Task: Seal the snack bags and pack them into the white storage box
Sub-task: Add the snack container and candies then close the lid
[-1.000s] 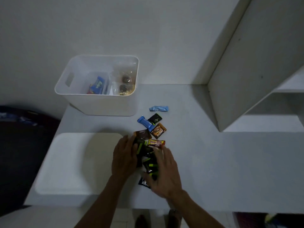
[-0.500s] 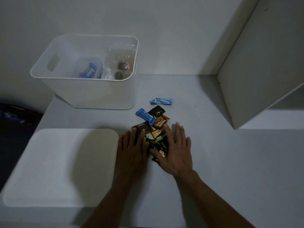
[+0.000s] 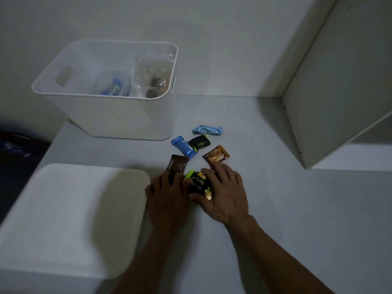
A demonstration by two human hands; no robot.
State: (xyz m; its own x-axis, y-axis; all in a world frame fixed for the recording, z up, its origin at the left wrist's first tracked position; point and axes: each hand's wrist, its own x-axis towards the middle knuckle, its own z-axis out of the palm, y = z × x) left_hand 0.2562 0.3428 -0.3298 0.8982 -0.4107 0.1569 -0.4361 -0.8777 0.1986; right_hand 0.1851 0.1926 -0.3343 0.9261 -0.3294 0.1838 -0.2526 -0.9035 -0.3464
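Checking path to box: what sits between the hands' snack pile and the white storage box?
Head view: dark brown packet, blue bar and black packet lie between the pile and white storage box.

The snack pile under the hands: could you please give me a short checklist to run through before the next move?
1. Both hands on snack pile: ok, left hand and right hand curl round it.
2. White storage box open: ok.
3. Room in box: ok.
4. All snacks gathered: not ok; orange packet, blue bar, light blue packet lie apart.
5. Bags inside sealed: cannot tell.
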